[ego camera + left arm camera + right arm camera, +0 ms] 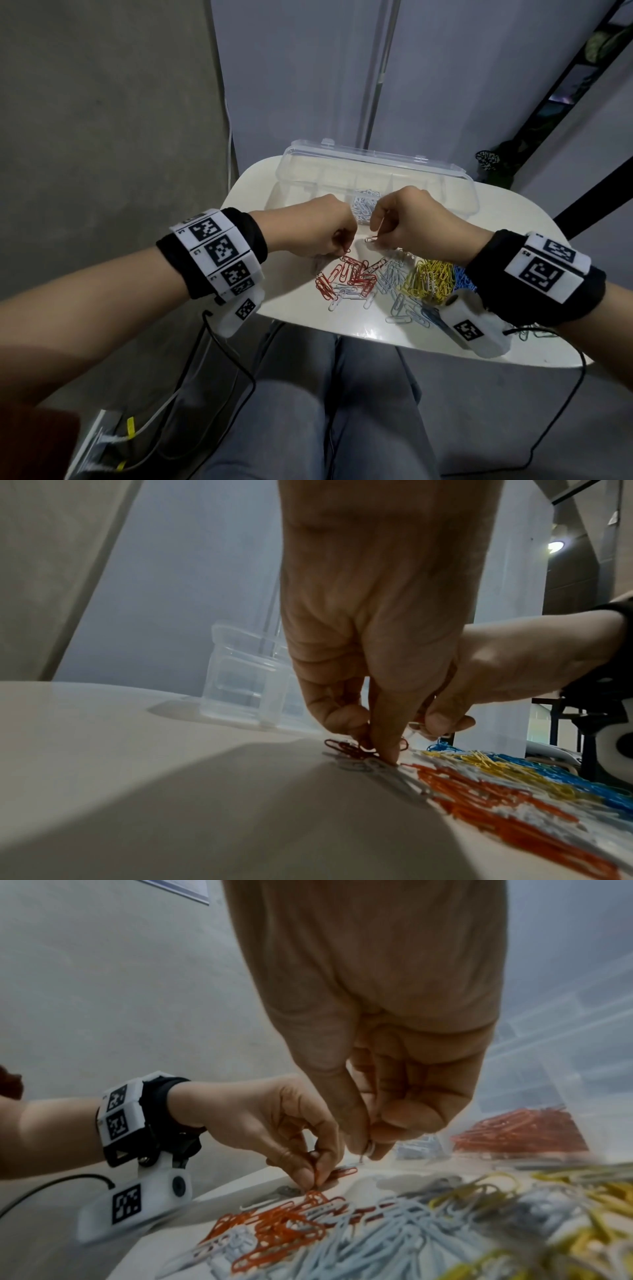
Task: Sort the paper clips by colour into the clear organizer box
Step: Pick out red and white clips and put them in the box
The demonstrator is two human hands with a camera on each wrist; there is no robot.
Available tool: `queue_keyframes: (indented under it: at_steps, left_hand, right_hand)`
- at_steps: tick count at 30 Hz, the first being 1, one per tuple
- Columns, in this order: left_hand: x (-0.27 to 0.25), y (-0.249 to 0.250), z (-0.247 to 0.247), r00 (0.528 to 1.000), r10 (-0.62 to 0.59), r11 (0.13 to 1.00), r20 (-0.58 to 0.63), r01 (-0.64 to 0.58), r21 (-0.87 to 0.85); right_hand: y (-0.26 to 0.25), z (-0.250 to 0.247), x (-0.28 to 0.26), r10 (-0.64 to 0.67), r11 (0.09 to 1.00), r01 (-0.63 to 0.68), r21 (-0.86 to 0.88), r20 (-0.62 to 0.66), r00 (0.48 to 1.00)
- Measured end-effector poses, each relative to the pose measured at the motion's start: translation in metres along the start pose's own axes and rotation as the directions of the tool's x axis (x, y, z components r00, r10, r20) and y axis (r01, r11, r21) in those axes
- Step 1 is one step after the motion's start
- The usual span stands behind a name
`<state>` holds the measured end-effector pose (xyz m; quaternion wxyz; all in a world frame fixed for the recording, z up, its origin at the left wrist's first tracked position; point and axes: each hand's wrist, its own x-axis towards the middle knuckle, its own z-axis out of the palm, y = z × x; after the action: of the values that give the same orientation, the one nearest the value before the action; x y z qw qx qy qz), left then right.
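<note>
A small white table [301, 178] stands against a grey wall, with the person seated at its near edge. The clear organizer box [459, 192] lies open along the far edge; one middle compartment holds white clips [364, 205], and the right wrist view shows red clips behind the box wall, though which compartment I cannot tell.

Loose clips cover the near half of the table: a red cluster [349, 277] left of centre, white clips [387, 281] mixed through it, a yellow heap [430, 279] and blue clips [462, 279] toward the right edge.

Left hand [322, 226]: fingers curled, thumb and forefinger pinching a red clip [316, 1173] at the far fringe of the red cluster, fingertips touching the table. Right hand [411, 222]: fingers curled, pinching a pale clip [371, 238] just clear of the surface; its colour reads white or silver, not certain.

Risks noted: the clips interlock, so lifting the red one will likely drag a white neighbour along and put a wrong colour in the box. The hands work very close together and could knock each other's hold. A thin wire clip may slip from a fingertip pinch.
</note>
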<state>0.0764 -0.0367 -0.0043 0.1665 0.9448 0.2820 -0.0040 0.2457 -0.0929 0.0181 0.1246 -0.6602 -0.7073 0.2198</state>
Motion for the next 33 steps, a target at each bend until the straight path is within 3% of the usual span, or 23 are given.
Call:
queue_keyframes:
  at_steps: [7,9,13,16,20,29,33]
  left_hand:
    - [-0.002,-0.002,-0.006,0.994,-0.087,0.971,-0.064,0.071,-0.228]
    - [-0.002,0.001,-0.007,0.995,-0.089,0.965,-0.054,0.073,-0.254]
    - [0.001,0.008,-0.004,0.998,-0.059,0.986,-0.030,0.053,-0.159]
    - [0.003,0.012,-0.001,0.999,-0.031,0.996,-0.009,0.030,-0.085]
    - [0.005,0.015,-0.002,1.000,-0.021,1.000,-0.010,0.021,-0.004]
    - [0.004,0.010,-0.001,0.999,0.029,0.999,-0.015,-0.028,0.027]
    - [0.003,0.004,0.000,0.999,-0.002,0.999,-0.040,0.001,-0.042]
  right_hand:
    - [0.003,-0.004,-0.004,0.056,0.994,-0.058,0.092,0.026,0.998]
    - [0.001,-0.006,-0.003,0.035,0.999,-0.035,0.015,0.005,0.999]
    - [-0.002,-0.007,-0.003,0.043,0.989,-0.037,-0.145,0.035,0.998]
    - [-0.004,-0.001,-0.004,-0.028,0.965,0.021,-0.262,-0.023,0.999]
    - [-0.009,0.008,-0.003,-0.080,0.910,0.077,-0.407,0.010,0.997]
    - [-0.007,0.015,0.001,-0.082,0.860,0.105,-0.500,0.068,0.994]
    - [-0.004,0.017,0.003,-0.081,0.847,0.122,-0.518,0.101,0.992]
